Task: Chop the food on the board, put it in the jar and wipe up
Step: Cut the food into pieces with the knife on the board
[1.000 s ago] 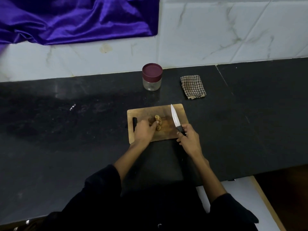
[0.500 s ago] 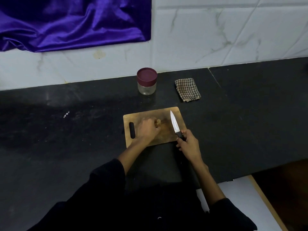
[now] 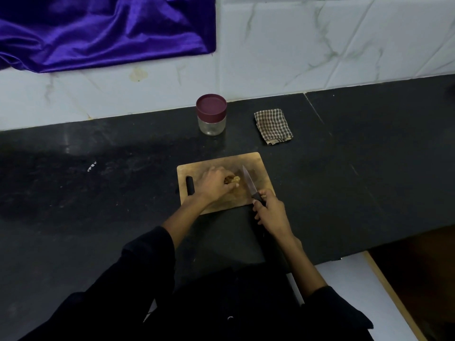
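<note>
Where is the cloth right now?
In the head view, the cloth lies folded on the counter near the wall, right of the jar and beyond the board.

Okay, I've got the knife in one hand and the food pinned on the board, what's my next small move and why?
Probably bring the knife down through the free end of the food. The right hand grips the handle with the blade beside the piece, the left hand holds it on the cutting board, and the jar is still lidded.
</note>
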